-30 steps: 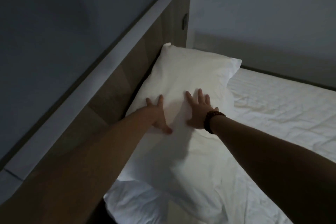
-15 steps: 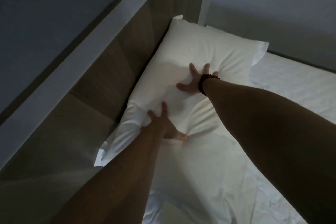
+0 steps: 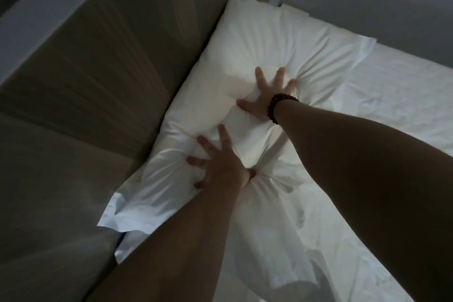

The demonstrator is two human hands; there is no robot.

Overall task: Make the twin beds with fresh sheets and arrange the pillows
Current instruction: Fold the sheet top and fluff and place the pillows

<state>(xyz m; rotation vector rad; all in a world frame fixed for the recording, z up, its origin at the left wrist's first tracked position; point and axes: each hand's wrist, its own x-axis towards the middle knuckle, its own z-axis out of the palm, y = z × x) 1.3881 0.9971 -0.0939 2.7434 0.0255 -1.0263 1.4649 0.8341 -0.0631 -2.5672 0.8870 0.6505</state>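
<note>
The left hand (image 3: 220, 164) sinks into the pillow (image 3: 282, 51), so its palm and thumb tip are buried in the folds. The right hand (image 3: 264, 99) likewise hides its palm against the cloth. Both forearms run out of the lower edge, and they cover the pillow's near end and part of the sheet (image 3: 397, 95). The headboard (image 3: 103, 76) is smeared by motion and cut off at the left and top. The bracelet (image 3: 275, 105) beads are too dim to count.
</note>
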